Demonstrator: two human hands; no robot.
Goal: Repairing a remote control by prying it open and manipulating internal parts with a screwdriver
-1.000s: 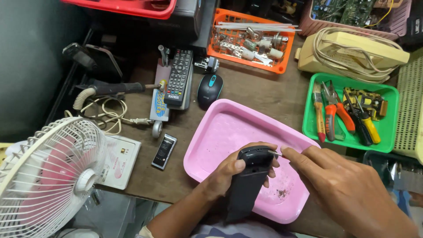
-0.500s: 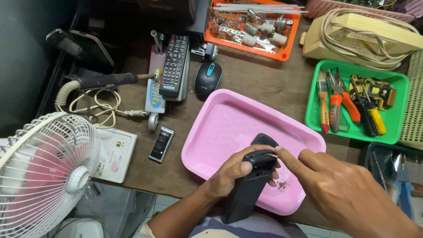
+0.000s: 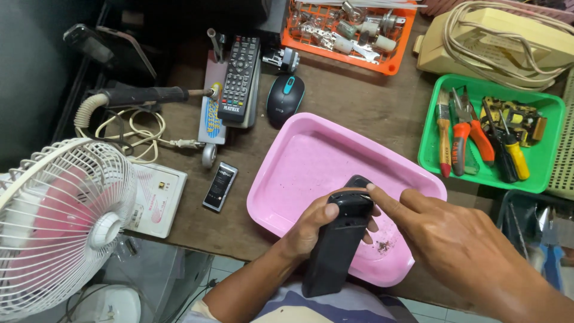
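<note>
- The left hand (image 3: 317, 224) is wrapped closed around a long, flat black plastic case (image 3: 338, 242), thumb lying on its rounded upper end; the case slopes over the near edge of the pink tray (image 3: 299, 161)
- The right hand (image 3: 460, 245) holds nothing: its forefinger is stretched out, tip touching the case's top end, the other fingers loosely curled
- The tray is smooth, glossy plastic, rectangular with rounded corners, with a few dark crumbs near its right corner
- Behind it on the worn brown wooden table (image 3: 371, 101) lie a black oval mouse (image 3: 284, 98) and a black remote (image 3: 240, 78) with rows of small buttons
- A green plastic basket (image 3: 547, 158) on the right holds pliers and screwdrivers
- A white wire-grilled fan (image 3: 60, 221) stands at the left
</note>
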